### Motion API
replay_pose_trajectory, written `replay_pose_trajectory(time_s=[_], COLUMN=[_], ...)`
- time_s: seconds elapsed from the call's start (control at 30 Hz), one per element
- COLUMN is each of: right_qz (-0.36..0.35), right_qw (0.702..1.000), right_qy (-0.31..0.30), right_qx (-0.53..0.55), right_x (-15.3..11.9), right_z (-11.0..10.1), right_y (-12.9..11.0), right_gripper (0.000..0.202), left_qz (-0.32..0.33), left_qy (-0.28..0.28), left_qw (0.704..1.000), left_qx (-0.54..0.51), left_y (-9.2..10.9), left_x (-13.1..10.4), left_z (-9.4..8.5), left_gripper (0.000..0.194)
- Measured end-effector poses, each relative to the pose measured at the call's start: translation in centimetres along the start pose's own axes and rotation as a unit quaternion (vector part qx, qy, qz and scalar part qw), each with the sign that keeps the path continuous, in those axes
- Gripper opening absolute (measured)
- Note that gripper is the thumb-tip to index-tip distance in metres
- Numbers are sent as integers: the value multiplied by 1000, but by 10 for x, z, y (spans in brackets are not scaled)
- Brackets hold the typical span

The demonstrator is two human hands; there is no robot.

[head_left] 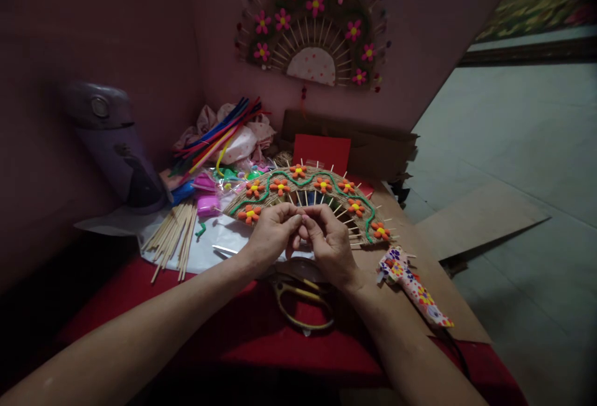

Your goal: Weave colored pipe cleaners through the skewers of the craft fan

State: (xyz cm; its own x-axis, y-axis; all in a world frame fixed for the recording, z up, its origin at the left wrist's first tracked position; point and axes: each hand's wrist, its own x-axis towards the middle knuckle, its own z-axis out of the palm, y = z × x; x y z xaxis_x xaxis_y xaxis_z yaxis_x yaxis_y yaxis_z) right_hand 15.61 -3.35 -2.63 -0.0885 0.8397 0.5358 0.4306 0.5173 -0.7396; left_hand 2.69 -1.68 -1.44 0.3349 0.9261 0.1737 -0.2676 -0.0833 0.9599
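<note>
My left hand (278,229) and my right hand (329,241) meet fingertip to fingertip, both pinched around something too small to make out. Just behind them lies a fan-shaped craft piece (310,176) of twine woven over thin sticks, with orange flowers and a wavy green strip on it. The hands hide part of its lower middle. Below the hands are scissors (303,316) with gold-coloured handles, partly covered. A metal blade tip (224,250) shows by my left wrist. To the right rests a glue gun (415,288) with a flowered cover.
Wooden sticks (172,238) lie left on white plastic, near pink clay packets (208,205) and coloured pipe cleaners (224,135). A purple bottle (124,151) stands far left. Cardboard (448,306) lies right on the red table (214,337). A similar flowered fan (314,27) hangs on the wall.
</note>
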Motion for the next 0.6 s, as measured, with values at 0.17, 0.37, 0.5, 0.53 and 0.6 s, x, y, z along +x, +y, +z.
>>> replay_pose_trajectory(time_s=[0.17, 0.37, 0.5, 0.53, 0.6], right_qz=[11, 28, 10, 7, 4], right_qw=[999, 999, 999, 999, 998], right_qy=[6, 6, 23, 28, 39], right_qx=[32, 24, 33, 40, 52], right_x=[1, 1, 1, 1, 1], right_z=[1, 0, 0, 0, 1], right_y=[2, 2, 2, 2, 3], right_gripper=[17, 18, 16, 16, 14], left_qz=[-25, -84, -103, -105, -112], left_qy=[-20, -43, -47, -52, -62], left_qw=[997, 983, 979, 978, 976], left_qx=[-71, -156, -168, -172, -178], left_y=[2, 5, 9, 9, 10], left_x=[0, 1, 1, 0, 0], left_z=[-2, -5, -5, -5, -5], left_gripper=[23, 18, 17, 17, 19])
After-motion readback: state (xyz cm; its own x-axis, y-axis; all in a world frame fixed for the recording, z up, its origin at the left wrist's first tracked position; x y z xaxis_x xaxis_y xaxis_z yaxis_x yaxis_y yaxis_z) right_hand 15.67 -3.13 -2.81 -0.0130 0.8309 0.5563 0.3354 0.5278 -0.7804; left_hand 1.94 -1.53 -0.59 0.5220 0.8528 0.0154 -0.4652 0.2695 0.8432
